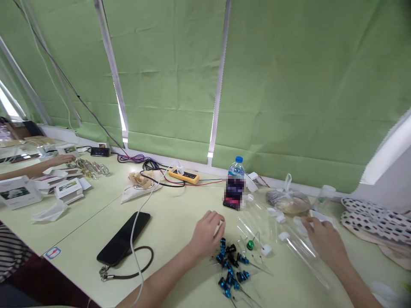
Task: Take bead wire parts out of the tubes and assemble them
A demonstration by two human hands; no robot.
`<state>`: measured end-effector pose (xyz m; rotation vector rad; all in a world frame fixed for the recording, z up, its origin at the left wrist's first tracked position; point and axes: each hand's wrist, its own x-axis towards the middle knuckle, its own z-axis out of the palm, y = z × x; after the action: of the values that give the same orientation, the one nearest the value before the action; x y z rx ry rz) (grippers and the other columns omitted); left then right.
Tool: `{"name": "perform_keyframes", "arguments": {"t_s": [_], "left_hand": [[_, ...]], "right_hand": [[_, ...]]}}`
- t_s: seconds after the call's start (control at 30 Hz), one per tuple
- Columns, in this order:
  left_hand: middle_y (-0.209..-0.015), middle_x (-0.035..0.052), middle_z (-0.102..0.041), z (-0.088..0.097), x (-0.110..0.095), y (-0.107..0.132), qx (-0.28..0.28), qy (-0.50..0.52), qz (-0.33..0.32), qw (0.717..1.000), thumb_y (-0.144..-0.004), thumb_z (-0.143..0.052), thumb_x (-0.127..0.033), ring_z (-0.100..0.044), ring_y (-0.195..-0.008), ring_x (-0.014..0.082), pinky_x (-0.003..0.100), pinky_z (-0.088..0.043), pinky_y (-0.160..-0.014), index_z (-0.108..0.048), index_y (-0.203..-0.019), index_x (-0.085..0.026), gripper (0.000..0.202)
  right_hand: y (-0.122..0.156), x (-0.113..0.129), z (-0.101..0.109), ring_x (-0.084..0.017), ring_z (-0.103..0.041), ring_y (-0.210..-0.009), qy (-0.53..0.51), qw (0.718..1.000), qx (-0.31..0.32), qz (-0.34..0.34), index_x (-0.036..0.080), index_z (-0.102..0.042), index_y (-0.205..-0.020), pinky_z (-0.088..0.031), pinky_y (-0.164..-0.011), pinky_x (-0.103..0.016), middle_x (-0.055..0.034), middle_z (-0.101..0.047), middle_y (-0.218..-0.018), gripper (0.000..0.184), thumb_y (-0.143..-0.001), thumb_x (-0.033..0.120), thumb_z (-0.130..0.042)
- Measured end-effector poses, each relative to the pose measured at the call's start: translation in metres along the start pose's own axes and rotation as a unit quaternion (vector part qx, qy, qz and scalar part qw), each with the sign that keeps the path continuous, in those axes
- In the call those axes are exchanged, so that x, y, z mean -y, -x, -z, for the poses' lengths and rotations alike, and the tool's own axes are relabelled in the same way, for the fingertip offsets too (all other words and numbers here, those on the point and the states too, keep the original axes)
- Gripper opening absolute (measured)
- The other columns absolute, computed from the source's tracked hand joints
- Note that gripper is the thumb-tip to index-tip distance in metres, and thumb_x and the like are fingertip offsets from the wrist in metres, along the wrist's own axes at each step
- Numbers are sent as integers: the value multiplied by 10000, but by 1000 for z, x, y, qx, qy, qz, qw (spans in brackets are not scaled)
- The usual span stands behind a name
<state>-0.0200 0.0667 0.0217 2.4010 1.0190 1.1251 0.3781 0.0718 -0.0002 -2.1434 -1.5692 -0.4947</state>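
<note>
My left hand (208,234) is above the table with curled fingers, the thumb close to the index finger; what is between them, if anything, I cannot make out. Just right of it lies a pile of small shiny blue and black pieces (229,273) with thin wire ends. A green piece (250,245) of similar look is at the pile's far side. My right hand (326,241) reaches over clear plastic tubes (305,254) with white caps. Its fingertips close on a whitish, translucent item (300,225), partly hidden by the fingers.
A black phone (123,239) with a strap lies left, a white cable crossing it. Behind are a cloth pouch (141,184), yellow power strip (183,176), water bottle (236,169) and knotted plastic bag (287,200). Another person's hand (62,160) is among small boxes, far left.
</note>
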Motion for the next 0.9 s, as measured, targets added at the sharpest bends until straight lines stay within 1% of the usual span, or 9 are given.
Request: {"name": "perform_keyframes", "arguments": {"t_s": [0.07,0.13,0.23,0.33,0.47,0.53,0.63,0.77,0.9], "left_hand": [[-899,85,-614,5,7,-5,28,10,34,999,-966,-279,-319,-546,-780,177,308,-444,-708,-576,-973,-157,339],[-909,52,-624,7,11,-7,80,21,48,995,-936,-382,-408,-551,-710,143,253,-443,-637,-592,-992,-172,321],[-945,34,-637,3,11,-4,150,22,54,987,-757,-632,-521,-575,-711,148,236,-438,-608,-613,-1033,-190,432],[-959,50,-639,-7,8,1,178,0,67,982,-695,-698,-507,-599,-788,191,261,-439,-659,-618,-1031,-187,471],[-891,49,-651,-18,7,3,195,-30,76,977,-856,-529,-297,-598,-830,195,271,-423,-714,-641,-918,-189,167],[-838,44,-657,-19,7,3,204,-41,80,975,-874,-472,-238,-595,-806,189,269,-413,-708,-644,-846,-185,182],[-799,36,-659,-18,7,3,222,-52,86,970,-851,-531,-334,-591,-750,184,259,-402,-657,-641,-801,-183,193],[-809,31,-649,-17,4,4,238,-62,89,965,-758,-648,-424,-586,-762,192,248,-385,-624,-637,-837,-190,247],[-785,12,-635,-14,7,5,253,-62,89,961,-754,-668,-329,-576,-717,178,241,-369,-605,-636,-840,-210,150]], "right_hand": [[-1,1,0,-228,-602,-1015,8,1000,-15,14,163,-552,-1190,-507,-839,-441,-90,-583,-1205,319,-904,302,-574],[-2,7,5,-324,-530,-1129,0,999,-25,25,108,-557,-1181,-447,-895,-522,-178,-559,-1217,354,-906,329,-542],[-3,26,24,-410,-403,-1238,-37,998,-28,51,59,-541,-1191,-358,-958,-566,-264,-513,-1227,453,-919,393,-401],[8,54,52,-354,-471,-1190,-89,993,18,79,113,-528,-1207,-393,-953,-471,-205,-537,-1233,469,-920,422,-323],[40,104,81,-198,-666,-822,-167,962,164,140,265,-596,-1084,-505,-691,-279,-32,-706,-956,355,-943,461,-335],[54,128,86,-171,-665,-714,-196,941,217,170,293,-608,-1065,-488,-621,-243,19,-710,-804,309,-925,471,-398],[63,154,82,-176,-644,-671,-220,924,245,192,266,-633,-941,-448,-599,-247,24,-684,-720,227,-902,406,-459],[58,163,71,-185,-597,-599,-234,924,243,182,226,-578,-685,-400,-577,-271,-2,-633,-638,321,-916,299,-368],[52,155,74,-178,-588,-578,-255,927,234,144,231,-586,-905,-404,-570,-275,-1,-654,-710,292,-917,270,-297]]}}
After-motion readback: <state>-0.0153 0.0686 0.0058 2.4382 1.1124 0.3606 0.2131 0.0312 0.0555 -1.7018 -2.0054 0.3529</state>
